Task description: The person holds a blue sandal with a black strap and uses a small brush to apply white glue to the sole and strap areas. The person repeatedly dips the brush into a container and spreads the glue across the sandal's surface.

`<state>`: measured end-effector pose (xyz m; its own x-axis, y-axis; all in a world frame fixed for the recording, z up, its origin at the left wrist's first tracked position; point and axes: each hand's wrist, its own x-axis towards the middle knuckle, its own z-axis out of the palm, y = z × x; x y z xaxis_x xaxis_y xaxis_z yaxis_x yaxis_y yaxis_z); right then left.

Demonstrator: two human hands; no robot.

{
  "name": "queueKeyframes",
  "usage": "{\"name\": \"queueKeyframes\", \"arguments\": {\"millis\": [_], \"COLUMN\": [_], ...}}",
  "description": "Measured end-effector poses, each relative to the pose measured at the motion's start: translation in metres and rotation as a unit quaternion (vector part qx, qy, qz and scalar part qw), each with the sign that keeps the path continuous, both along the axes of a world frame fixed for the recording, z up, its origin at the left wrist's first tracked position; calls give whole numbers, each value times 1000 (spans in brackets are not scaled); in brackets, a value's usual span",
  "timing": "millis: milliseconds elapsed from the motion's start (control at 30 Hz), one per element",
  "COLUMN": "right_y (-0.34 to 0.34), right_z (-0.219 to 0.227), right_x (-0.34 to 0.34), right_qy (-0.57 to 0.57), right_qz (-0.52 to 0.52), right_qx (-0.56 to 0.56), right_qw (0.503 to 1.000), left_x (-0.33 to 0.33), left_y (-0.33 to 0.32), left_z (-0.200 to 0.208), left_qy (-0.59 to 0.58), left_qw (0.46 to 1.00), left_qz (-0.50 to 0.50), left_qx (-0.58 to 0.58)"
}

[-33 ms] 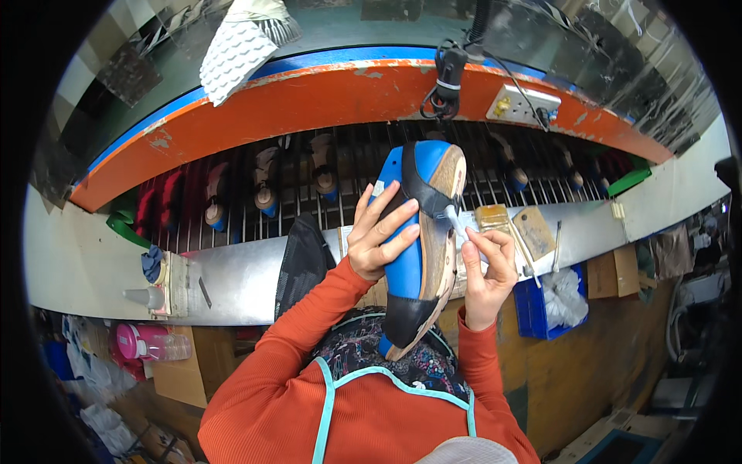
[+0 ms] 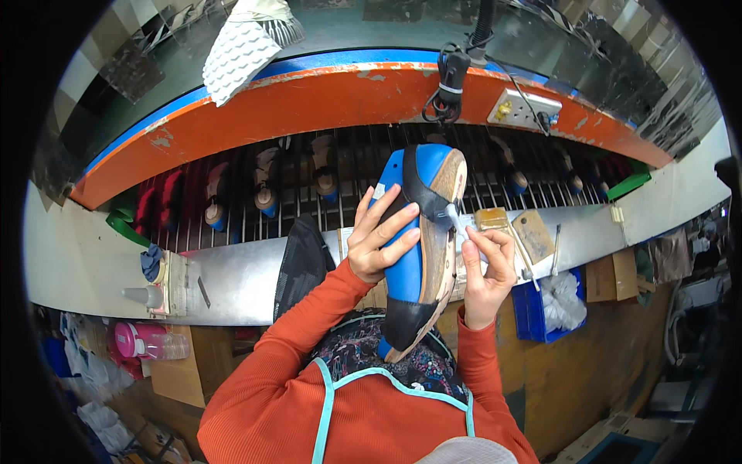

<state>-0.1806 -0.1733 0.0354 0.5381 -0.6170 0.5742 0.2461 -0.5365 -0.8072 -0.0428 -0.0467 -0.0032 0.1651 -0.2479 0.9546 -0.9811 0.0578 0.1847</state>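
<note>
A sandal [image 2: 437, 259] with a cork-coloured sole edge and black straps sits on a blue shoe last [image 2: 403, 271]. It is tilted, with its lower end by my apron and its upper end toward the machine. My left hand [image 2: 380, 241] grips it from the left, fingers spread over the last and the black strap [image 2: 417, 185]. Between the thumb and fingers of my right hand [image 2: 489, 271] is a slim whitish tool [image 2: 456, 223], perhaps a small brush. The tool's tip meets the strap where it joins the sole edge; its exact shape is too small to tell.
Beyond the metal ledge [image 2: 232, 274], several lasted shoes [image 2: 265, 185] lie on a rod conveyor under an orange beam [image 2: 325, 97]. A tan block [image 2: 533, 233] and sticks lie right; a blue bin [image 2: 532, 313] stands below. A cable bundle [image 2: 448, 81] hangs above.
</note>
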Motion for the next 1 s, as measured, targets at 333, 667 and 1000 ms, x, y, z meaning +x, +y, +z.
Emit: {"name": "queueKeyframes", "arguments": {"millis": [333,667,1000], "right_y": [-34,-43,-50], "right_z": [27,33,52], "right_x": [36,23,16], "right_qy": [-24,36,104], "right_qz": [-109,-68,40], "right_qx": [-150,-230,-203], "right_qw": [982,970,973], "left_x": [6,11,16], "left_y": [1,4,11], "left_z": [8,10,13], "left_qy": [2,-15,-27], "left_qw": [1000,1000,999], "left_qz": [7,18,27], "left_qx": [7,18,29]}}
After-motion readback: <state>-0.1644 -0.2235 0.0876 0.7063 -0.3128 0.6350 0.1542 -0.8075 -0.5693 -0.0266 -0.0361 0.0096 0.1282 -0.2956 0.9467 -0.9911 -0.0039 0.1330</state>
